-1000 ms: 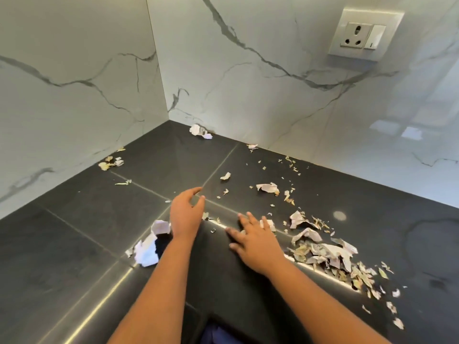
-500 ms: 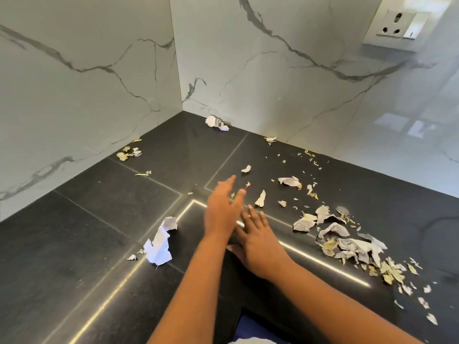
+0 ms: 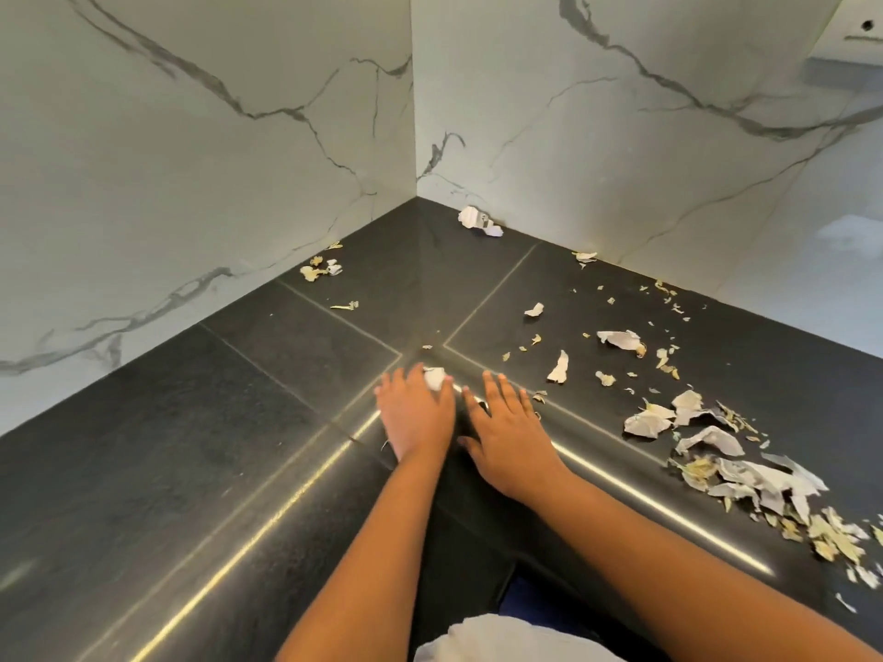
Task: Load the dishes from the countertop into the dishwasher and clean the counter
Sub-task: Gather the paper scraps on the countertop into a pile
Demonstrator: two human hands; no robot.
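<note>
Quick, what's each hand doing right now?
Left hand: open, fingers flat over a white paper scrap.
Right hand: open, flat on the countertop, holding nothing.

Home kitchen, dark countertop [image 3: 143, 470], marble backsplash [image 3: 191, 160]

my left hand [image 3: 414, 413] blurred at the fingertips, covering most of a white paper scrap [image 3: 434, 377], wall socket [image 3: 855, 35] cut off by top-right edge, peel pile [image 3: 764, 475] running off right edge, tiny flecks unidentifiable
</note>
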